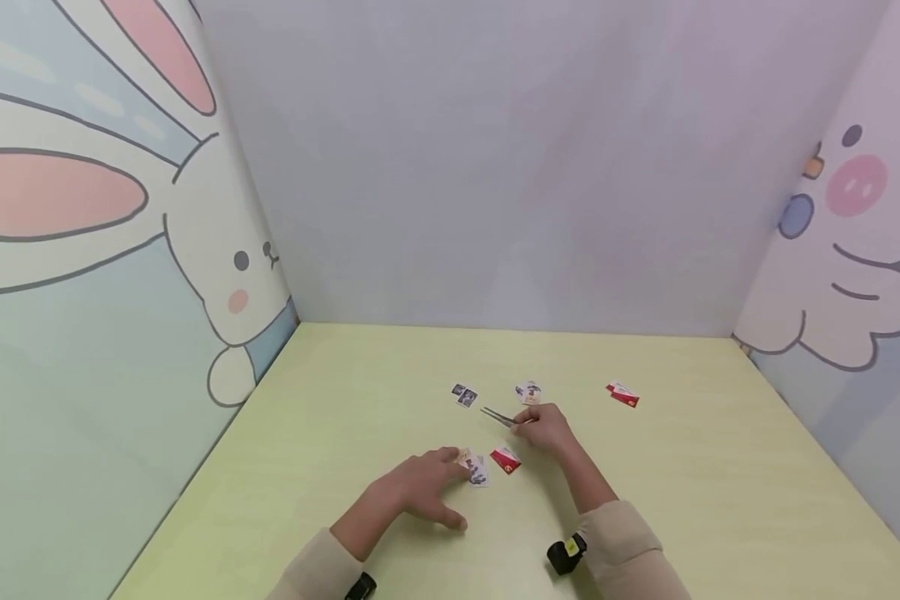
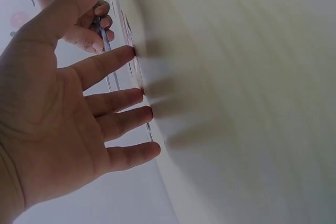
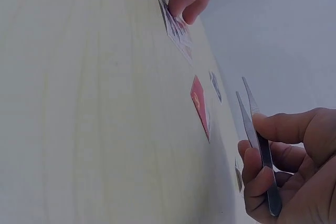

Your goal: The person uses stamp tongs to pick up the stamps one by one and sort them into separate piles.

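Observation:
My right hand holds metal tweezers between thumb and fingers, their tips apart with nothing between them. The tweezers point left above the table in the head view. My left hand is spread out, palm down, with its fingertips on or just over small printed cards or stickers; contact is hard to tell. In the left wrist view its fingers are nearly straight. A red-and-white card lies right of those printed pieces, between the two hands.
Farther back on the pale yellow table lie dark picture pieces, printed pieces beyond the right hand, and red-and-white pieces to the right. A grey wall closes the back; cartoon-printed panels stand at both sides.

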A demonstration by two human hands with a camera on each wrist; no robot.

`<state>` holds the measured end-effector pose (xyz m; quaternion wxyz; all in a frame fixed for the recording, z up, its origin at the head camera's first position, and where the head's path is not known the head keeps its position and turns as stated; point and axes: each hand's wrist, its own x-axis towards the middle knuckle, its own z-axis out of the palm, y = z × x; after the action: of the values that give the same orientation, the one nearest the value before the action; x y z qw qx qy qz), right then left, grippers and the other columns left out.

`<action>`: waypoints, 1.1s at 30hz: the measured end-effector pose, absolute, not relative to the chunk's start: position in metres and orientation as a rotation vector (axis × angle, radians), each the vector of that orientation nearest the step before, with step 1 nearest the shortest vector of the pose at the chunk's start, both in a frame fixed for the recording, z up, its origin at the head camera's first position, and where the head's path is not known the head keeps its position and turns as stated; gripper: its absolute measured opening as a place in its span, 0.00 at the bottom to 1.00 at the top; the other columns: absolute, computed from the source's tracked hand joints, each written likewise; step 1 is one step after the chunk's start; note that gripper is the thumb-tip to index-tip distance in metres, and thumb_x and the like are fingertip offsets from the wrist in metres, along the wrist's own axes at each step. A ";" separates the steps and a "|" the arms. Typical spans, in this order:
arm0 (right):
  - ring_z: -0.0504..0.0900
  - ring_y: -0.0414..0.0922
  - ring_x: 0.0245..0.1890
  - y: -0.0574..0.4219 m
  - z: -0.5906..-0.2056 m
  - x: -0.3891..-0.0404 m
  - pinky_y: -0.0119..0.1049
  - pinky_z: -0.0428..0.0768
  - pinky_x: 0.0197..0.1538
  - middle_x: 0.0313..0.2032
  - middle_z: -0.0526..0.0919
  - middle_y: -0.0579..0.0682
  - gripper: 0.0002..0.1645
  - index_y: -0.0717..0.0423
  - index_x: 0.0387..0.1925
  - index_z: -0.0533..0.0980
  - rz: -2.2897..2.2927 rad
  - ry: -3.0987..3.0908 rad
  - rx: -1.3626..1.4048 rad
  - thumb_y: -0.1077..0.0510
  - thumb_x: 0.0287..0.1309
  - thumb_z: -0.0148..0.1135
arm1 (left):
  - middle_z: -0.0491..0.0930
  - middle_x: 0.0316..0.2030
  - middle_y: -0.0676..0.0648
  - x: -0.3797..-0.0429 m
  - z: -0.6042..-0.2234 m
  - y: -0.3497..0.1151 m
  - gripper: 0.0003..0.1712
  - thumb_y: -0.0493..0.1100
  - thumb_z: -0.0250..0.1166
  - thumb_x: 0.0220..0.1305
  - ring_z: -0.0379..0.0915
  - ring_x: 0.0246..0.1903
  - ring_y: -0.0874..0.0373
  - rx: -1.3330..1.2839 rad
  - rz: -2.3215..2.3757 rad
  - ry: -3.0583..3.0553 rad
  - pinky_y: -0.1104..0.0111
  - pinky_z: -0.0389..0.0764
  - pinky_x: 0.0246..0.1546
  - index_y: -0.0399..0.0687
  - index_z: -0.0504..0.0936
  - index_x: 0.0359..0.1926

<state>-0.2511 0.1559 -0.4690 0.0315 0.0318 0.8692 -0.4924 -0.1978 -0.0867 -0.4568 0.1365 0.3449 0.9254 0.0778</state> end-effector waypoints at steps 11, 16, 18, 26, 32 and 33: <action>0.70 0.43 0.21 0.167 -0.458 -0.236 0.34 0.69 0.24 0.24 0.75 0.51 0.06 0.64 0.32 0.80 -1.569 2.582 0.118 0.66 0.49 0.65 | 0.63 0.64 0.49 -0.200 -0.452 -0.083 0.40 0.69 0.67 0.44 0.58 0.62 0.50 0.978 0.228 2.652 0.49 0.66 0.53 0.65 0.73 0.60; 0.69 0.43 0.19 0.169 -0.459 -0.230 0.33 0.66 0.22 0.22 0.74 0.50 0.05 0.62 0.30 0.80 -1.511 2.547 0.088 0.67 0.48 0.66 | 0.63 0.64 0.50 -0.200 -0.451 -0.083 0.38 0.69 0.66 0.45 0.57 0.63 0.50 0.971 0.226 2.645 0.49 0.66 0.53 0.66 0.74 0.59; 0.69 0.43 0.19 0.170 -0.459 -0.227 0.33 0.66 0.22 0.22 0.74 0.50 0.04 0.62 0.30 0.80 -1.494 2.542 0.075 0.67 0.48 0.66 | 0.63 0.64 0.49 -0.199 -0.452 -0.084 0.38 0.69 0.66 0.45 0.57 0.63 0.51 0.973 0.232 2.640 0.50 0.66 0.54 0.66 0.74 0.59; 0.69 0.43 0.19 0.171 -0.460 -0.220 0.34 0.67 0.23 0.22 0.74 0.50 0.05 0.63 0.31 0.80 -1.487 2.500 -0.002 0.68 0.47 0.65 | 0.64 0.64 0.49 -0.198 -0.454 -0.085 0.39 0.69 0.67 0.45 0.57 0.63 0.52 0.991 0.216 2.646 0.55 0.65 0.56 0.64 0.75 0.59; 0.68 0.43 0.20 0.171 -0.465 -0.221 0.33 0.67 0.23 0.21 0.74 0.49 0.06 0.64 0.31 0.81 -1.463 2.487 -0.088 0.68 0.47 0.65 | 0.65 0.63 0.51 -0.199 -0.457 -0.087 0.39 0.69 0.67 0.44 0.58 0.62 0.54 0.989 0.199 2.669 0.53 0.67 0.54 0.64 0.75 0.59; 0.68 0.43 0.20 0.171 -0.466 -0.221 0.33 0.67 0.23 0.21 0.74 0.49 0.06 0.64 0.31 0.81 -1.457 2.484 -0.102 0.68 0.47 0.65 | 0.65 0.63 0.51 -0.199 -0.458 -0.087 0.39 0.69 0.67 0.44 0.58 0.63 0.55 0.984 0.204 2.669 0.53 0.66 0.54 0.64 0.75 0.59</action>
<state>-0.2211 0.1713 -0.4662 0.1295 -0.0350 0.8548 -0.5013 -0.1989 -0.0870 -0.4580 0.1444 0.3414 0.9261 0.0706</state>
